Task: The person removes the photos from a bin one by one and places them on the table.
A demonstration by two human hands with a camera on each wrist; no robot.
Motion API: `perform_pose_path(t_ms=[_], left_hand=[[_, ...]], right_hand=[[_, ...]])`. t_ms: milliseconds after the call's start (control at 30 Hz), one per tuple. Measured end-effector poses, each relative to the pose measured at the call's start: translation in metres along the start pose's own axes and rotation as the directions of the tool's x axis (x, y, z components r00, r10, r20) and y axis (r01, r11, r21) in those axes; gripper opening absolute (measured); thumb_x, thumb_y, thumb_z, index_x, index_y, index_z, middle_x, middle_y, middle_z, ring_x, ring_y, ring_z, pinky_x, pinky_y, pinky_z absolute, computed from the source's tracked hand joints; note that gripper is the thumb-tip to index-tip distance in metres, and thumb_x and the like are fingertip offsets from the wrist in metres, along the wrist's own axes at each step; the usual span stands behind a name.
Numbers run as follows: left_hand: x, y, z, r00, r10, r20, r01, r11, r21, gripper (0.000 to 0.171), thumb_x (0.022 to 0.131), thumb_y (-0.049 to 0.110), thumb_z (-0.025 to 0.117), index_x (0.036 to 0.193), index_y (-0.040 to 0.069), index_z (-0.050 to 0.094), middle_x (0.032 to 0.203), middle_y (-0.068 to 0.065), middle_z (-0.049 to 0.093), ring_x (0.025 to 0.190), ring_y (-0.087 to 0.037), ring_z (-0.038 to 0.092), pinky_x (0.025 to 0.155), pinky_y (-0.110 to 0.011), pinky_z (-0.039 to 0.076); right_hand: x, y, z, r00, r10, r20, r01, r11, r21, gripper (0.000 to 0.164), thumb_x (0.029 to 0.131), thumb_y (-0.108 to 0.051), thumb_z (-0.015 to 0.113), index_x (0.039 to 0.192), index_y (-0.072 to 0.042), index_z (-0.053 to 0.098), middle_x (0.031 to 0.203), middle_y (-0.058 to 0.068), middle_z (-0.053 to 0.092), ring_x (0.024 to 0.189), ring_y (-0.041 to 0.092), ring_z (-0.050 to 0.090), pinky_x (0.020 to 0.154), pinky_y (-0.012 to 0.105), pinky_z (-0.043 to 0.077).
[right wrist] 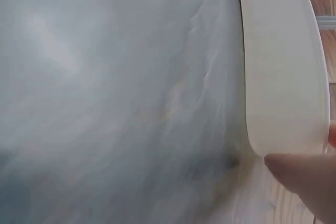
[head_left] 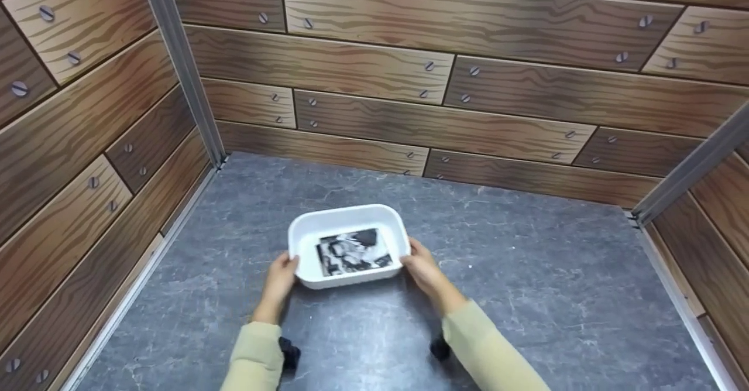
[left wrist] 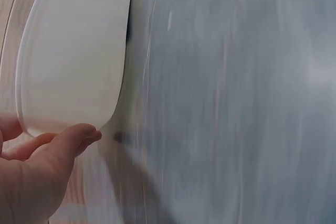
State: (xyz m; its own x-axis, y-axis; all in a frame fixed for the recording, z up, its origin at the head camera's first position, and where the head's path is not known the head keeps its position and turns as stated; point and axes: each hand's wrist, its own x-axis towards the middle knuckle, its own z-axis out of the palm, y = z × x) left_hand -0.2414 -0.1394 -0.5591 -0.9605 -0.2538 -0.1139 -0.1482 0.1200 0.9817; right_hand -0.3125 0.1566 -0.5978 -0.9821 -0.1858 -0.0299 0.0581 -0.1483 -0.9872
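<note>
A white rectangular plastic tub (head_left: pixel 351 280) with rounded corners is held between both hands over the grey surface. Inside it, flat on the bottom, lies a stack of black-and-white patterned cards or folded cloth (head_left: pixel 354 253); which of these it is, I cannot tell. My left hand (head_left: pixel 278 280) grips the tub's left end, thumb at the rim. At the opposite end my right hand (head_left: pixel 426 271) holds the rim in the same manner. The left wrist view shows the tub's outer wall (left wrist: pixel 79 56) with fingers at its lower corner. In the right wrist view a thumb (right wrist: pixel 296 174) presses near the wall's bottom corner.
The grey marbled floor surface (head_left: pixel 526 297) spreads around the tub. Wood-plank patterned panels rise at the back (head_left: pixel 374 81), left (head_left: pixel 88 145) and right (head_left: pixel 725 203), with metal posts (head_left: pixel 187 69) at the corners. Dark wrist devices (head_left: pixel 289 354) sit below both forearms.
</note>
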Motion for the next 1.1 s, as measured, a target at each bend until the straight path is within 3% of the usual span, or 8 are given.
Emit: perform_pose_path(t_ms=[167, 300, 500, 600, 733, 833, 967, 1100], left_hand=[[-0.004, -0.005, 0.035, 0.994, 0.042, 0.104, -0.027, 0.990, -0.137, 0.047, 0.098, 0.019, 0.054, 0.132, -0.013, 0.049, 0.113, -0.028, 0.064, 0.093, -0.026, 0.064, 0.082, -0.032, 0.054], [-0.017, 0.007, 0.056, 0.987, -0.069, 0.145, 0.084, 0.991, -0.100, 0.047, 0.099, 0.015, 0.049, 0.138, -0.012, 0.043, 0.133, -0.032, 0.052, 0.117, -0.036, 0.058, 0.098, -0.042, 0.051], [-0.032, 0.014, 0.072, 0.987, -0.087, 0.137, 0.098, 0.992, -0.082, 0.045, 0.102, 0.012, 0.044, 0.139, -0.013, 0.041, 0.140, -0.033, 0.045, 0.127, -0.042, 0.049, 0.104, -0.048, 0.045], [-0.032, 0.012, 0.076, 0.987, -0.083, 0.138, 0.097, 0.991, -0.096, 0.045, 0.102, 0.012, 0.044, 0.139, -0.013, 0.041, 0.141, -0.033, 0.044, 0.128, -0.042, 0.048, 0.105, -0.049, 0.044], [-0.032, 0.011, 0.075, 0.989, -0.084, 0.118, 0.094, 0.992, -0.081, 0.044, 0.101, 0.012, 0.046, 0.138, -0.011, 0.043, 0.141, -0.031, 0.045, 0.130, -0.041, 0.046, 0.107, -0.047, 0.043], [-0.032, 0.011, 0.076, 0.991, -0.087, 0.098, 0.093, 0.994, -0.063, 0.043, 0.101, 0.011, 0.047, 0.138, -0.011, 0.044, 0.141, -0.031, 0.046, 0.132, -0.041, 0.044, 0.108, -0.047, 0.041], [-0.032, 0.012, 0.075, 0.993, -0.088, 0.081, 0.093, 0.994, -0.060, 0.043, 0.101, 0.011, 0.047, 0.138, -0.010, 0.044, 0.141, -0.030, 0.046, 0.132, -0.041, 0.044, 0.109, -0.046, 0.041], [-0.033, 0.011, 0.075, 0.990, -0.105, 0.089, 0.110, 0.993, -0.049, 0.045, 0.101, 0.013, 0.047, 0.139, -0.009, 0.044, 0.142, -0.030, 0.045, 0.132, -0.040, 0.045, 0.108, -0.046, 0.042]], right_hand=[[-0.060, -0.047, -0.011, 0.988, 0.083, -0.130, -0.090, 0.995, -0.051, 0.069, 0.077, 0.018, 0.042, 0.141, 0.021, 0.019, 0.137, 0.047, 0.033, 0.116, 0.034, 0.052, 0.100, 0.038, 0.049], [-0.085, -0.051, -0.027, 0.975, 0.113, -0.189, -0.127, 0.990, -0.065, 0.070, 0.077, 0.019, 0.041, 0.143, 0.019, 0.018, 0.138, 0.046, 0.033, 0.112, 0.032, 0.053, 0.095, 0.033, 0.052], [-0.103, -0.052, -0.042, 0.974, 0.134, -0.186, -0.140, 0.990, -0.021, 0.073, 0.079, 0.018, 0.042, 0.145, 0.019, 0.012, 0.144, 0.044, 0.026, 0.125, 0.038, 0.044, 0.104, 0.037, 0.047], [-0.106, -0.061, -0.041, 0.968, 0.080, -0.236, -0.114, 0.985, -0.132, 0.073, 0.079, 0.016, 0.047, 0.144, 0.019, 0.013, 0.145, 0.044, 0.023, 0.135, 0.046, 0.034, 0.112, 0.047, 0.036], [-0.100, -0.078, -0.025, 0.934, -0.068, -0.352, -0.040, 0.955, -0.293, 0.073, 0.080, 0.013, 0.056, 0.144, 0.016, 0.020, 0.149, 0.040, 0.022, 0.141, 0.049, 0.021, 0.118, 0.051, 0.021], [-0.090, -0.086, -0.010, 0.928, -0.104, -0.359, 0.001, 0.961, -0.276, 0.074, 0.081, 0.010, 0.063, 0.144, 0.014, 0.024, 0.149, 0.038, 0.025, 0.141, 0.049, 0.021, 0.119, 0.051, 0.020], [-0.070, -0.080, 0.006, 0.951, 0.006, -0.310, -0.099, 0.954, -0.284, 0.078, 0.084, -0.003, 0.068, 0.145, 0.014, 0.023, 0.149, 0.038, 0.025, 0.141, 0.049, 0.022, 0.118, 0.052, 0.021], [-0.056, -0.068, 0.010, 0.917, 0.146, -0.372, -0.280, 0.898, -0.338, 0.083, 0.085, -0.013, 0.070, 0.147, 0.012, 0.021, 0.151, 0.035, 0.024, 0.142, 0.046, 0.023, 0.119, 0.051, 0.022]])
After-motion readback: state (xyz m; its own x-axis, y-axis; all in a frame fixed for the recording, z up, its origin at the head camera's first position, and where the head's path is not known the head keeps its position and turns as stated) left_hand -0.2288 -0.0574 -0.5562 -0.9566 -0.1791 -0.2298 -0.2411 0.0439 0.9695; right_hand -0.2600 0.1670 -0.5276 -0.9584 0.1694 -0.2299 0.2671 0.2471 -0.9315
